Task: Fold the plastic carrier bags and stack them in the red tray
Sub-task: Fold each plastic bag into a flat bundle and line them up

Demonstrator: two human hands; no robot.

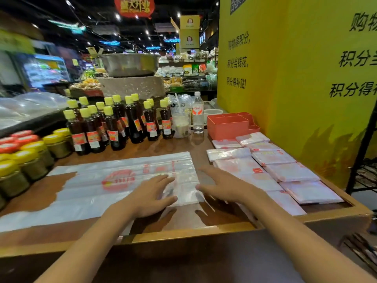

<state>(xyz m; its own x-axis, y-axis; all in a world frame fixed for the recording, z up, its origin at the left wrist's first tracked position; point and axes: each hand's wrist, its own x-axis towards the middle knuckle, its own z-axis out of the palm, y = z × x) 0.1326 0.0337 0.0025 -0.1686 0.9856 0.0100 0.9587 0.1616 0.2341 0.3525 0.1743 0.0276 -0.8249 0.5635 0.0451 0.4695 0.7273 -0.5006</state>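
A clear plastic carrier bag (106, 180) with a red round logo lies flat across the wooden counter, its handles toward the left. My left hand (150, 194) rests flat on the bag's right part, fingers straight. My right hand (221, 187) lies with spread fingers at the bag's right edge, its thumb touching the plastic. Several folded bags (279, 172) lie in rows on the right of the counter. The red tray (228, 125) stands behind them, near the yellow wall.
Dark sauce bottles (114, 125) with yellow caps stand in a cluster at the back left. Yellow- and red-lidded jars (26, 158) line the left edge. A water bottle (197, 113) and a bagged drink cup (180, 119) stand left of the tray. A yellow wall (295, 78) borders the right.
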